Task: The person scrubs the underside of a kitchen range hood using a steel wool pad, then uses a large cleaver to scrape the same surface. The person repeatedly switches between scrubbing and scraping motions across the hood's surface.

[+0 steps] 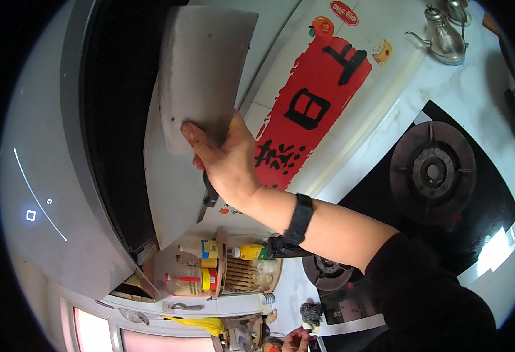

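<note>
My right hand (226,163) is raised in front of the tiled wall, wearing a black strap on the wrist. It grips a cleaver (202,75) where the broad steel blade meets the dark handle. The thumb presses on the blade's near face, and reddish-brown marks show on it. Most of the other fingers are hidden behind the knife. At the bottom edge of the view my left hand (297,339) shows only in part. It holds a steel-wool scrubber (311,313) by a pale end, over the white counter (290,286).
A range hood (41,176) fills the left side. Beneath my right forearm spreads a black gas hob (482,202) with burners. Metal teapots (447,42) stand on the upper right counter. A wooden rack (240,268) holds bottles and jars. Nearby hangs a yellow cloth (200,324).
</note>
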Demonstrator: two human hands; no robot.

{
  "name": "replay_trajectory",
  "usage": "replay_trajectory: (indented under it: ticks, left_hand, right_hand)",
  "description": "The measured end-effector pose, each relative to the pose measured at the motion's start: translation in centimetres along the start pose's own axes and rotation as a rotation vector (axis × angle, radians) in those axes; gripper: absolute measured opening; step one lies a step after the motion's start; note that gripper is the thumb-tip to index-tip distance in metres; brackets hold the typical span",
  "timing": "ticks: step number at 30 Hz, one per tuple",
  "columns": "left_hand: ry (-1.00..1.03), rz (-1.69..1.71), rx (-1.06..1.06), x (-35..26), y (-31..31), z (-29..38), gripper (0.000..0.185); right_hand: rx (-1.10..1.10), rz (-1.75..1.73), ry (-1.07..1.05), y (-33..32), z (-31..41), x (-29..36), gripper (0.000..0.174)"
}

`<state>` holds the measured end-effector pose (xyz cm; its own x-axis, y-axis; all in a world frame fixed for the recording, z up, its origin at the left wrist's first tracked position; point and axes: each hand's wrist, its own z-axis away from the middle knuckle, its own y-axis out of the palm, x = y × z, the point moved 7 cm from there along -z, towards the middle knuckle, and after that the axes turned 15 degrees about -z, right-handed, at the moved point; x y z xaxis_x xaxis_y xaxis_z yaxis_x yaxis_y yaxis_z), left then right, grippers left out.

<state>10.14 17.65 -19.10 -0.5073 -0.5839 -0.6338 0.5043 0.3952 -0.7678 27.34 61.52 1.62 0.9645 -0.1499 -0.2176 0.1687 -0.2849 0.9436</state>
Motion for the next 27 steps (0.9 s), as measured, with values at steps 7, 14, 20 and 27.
replay_trajectory:
  ticks: [7,14,20,27]
  left_hand:
    - [-0.072,-0.07,-0.146,3.7,-1.6,1.9,0.018]
    - [-0.098,-0.146,-0.153,8.5,-2.4,2.2,0.021]
    - [-0.101,-0.152,-0.119,11.6,-2.8,1.9,0.017]
    - [-0.129,-0.137,-0.204,11.0,-2.3,2.5,0.021]
  right_hand:
    - [-0.016,-0.172,-0.017,1.8,-3.2,1.1,0.039]
    - [-0.052,-0.173,-0.033,2.8,-4.3,1.4,0.039]
    - [-0.1,-0.189,-0.004,3.2,-4.5,1.6,0.036]
    - [-0.086,-0.1,-0.084,3.9,-4.8,1.6,0.036]
